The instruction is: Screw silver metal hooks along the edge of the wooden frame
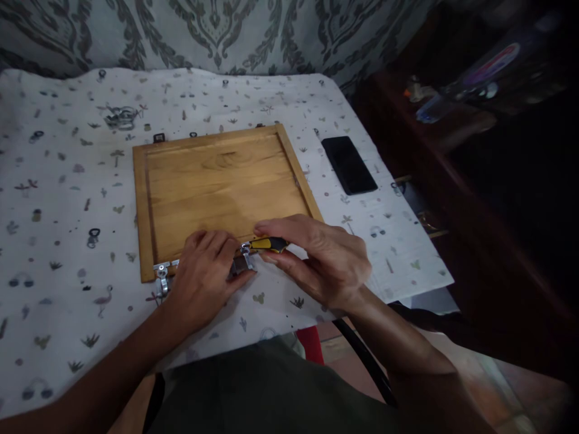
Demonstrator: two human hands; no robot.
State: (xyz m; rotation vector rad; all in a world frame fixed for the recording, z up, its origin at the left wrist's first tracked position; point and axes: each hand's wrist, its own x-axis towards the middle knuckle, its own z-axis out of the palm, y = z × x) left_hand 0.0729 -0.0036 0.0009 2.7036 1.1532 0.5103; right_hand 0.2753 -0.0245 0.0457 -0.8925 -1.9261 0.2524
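Observation:
A wooden framed panel lies flat on the cloth-covered table, its near edge towards me. My left hand is closed over that near edge, fingers on the wood and thumb against a silver metal hinge. The hand partly hides this hinge. Between the thumb and fingers of my right hand is a short screwdriver with a yellow and black handle. Its tip end meets the hinge; the exact contact is too small to make out. A second silver hinge sits at the panel's near left corner.
A black phone lies right of the panel. Several loose metal pieces rest at the back left on the patterned tablecloth. Dark red furniture with a bottle on it stands to the right.

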